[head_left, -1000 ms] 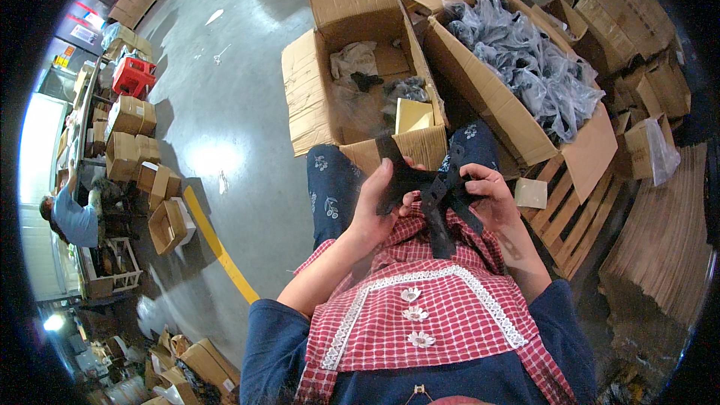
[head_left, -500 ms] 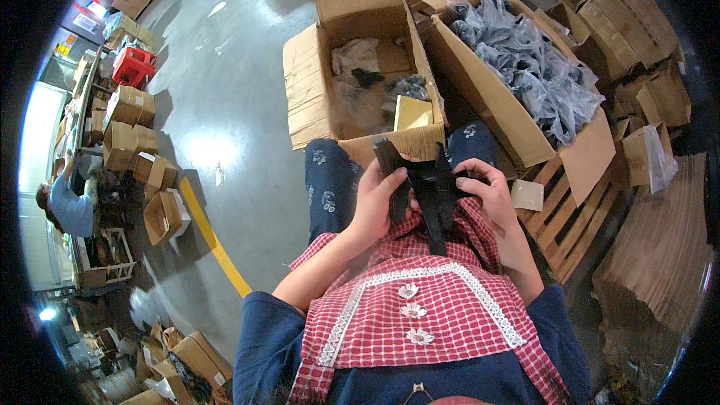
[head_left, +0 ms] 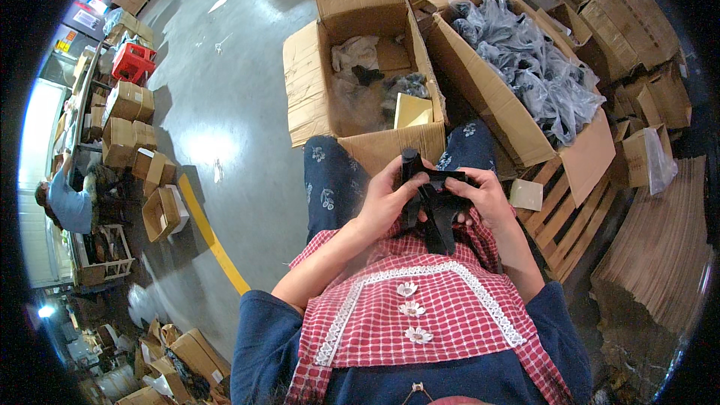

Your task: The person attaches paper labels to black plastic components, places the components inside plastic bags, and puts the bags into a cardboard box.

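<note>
Over my lap, both hands hold a black plastic part (head_left: 438, 226) with several arms or legs; I cannot tell its exact kind. My left hand (head_left: 386, 201) is closed around its left side, thumb pressed on top near an upright arm. At the right side my right hand (head_left: 486, 196) grips it, thumb bent over the upper edge. One broad arm points down toward my red checked apron (head_left: 420, 315). Fingers hide much of the part's underside. Just beyond my knees stands an open cardboard box (head_left: 307, 101), holding clear plastic bags, a few dark pieces and a pale yellow block (head_left: 413, 111).
Beside it on the right, a larger carton (head_left: 491, 97) is heaped with grey parts in clear bags (head_left: 517, 60). A wooden pallet (head_left: 574, 225) and stacked flat cardboard (head_left: 652, 247) lie at the right. Far left, a person in blue (head_left: 71, 206) is at a bench.
The black part has been turned in my hands; its left arm now stands up toward me and the lower arm looks broader. Both hands have shifted slightly with it.
</note>
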### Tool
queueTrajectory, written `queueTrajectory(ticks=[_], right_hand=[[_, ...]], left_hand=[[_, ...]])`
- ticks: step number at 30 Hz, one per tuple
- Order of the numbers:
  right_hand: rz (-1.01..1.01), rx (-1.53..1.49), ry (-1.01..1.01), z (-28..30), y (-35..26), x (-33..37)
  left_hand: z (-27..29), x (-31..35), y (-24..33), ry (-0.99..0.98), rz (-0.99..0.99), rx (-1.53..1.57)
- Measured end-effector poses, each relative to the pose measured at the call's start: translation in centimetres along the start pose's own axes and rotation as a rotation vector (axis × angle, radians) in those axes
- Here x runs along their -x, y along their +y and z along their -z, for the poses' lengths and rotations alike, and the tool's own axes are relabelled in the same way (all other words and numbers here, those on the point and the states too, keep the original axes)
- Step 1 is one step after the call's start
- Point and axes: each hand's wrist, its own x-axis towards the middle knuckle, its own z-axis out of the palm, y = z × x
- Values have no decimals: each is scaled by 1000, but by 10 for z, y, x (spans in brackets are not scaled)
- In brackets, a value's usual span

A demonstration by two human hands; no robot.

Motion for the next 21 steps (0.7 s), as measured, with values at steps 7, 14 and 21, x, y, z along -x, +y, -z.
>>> queueTrajectory(ticks=[7, 14, 21], right_hand=[[-104, -18, -162, 9, -41, -1], [-191, 186, -164, 16, -48, -15], [-287, -237, -152, -9, -28, -4]], left_hand=[[18, 1, -4, 114, -69, -264], [14, 3, 5, 69, -132, -126], [7, 5, 4, 39, -84, 35]])
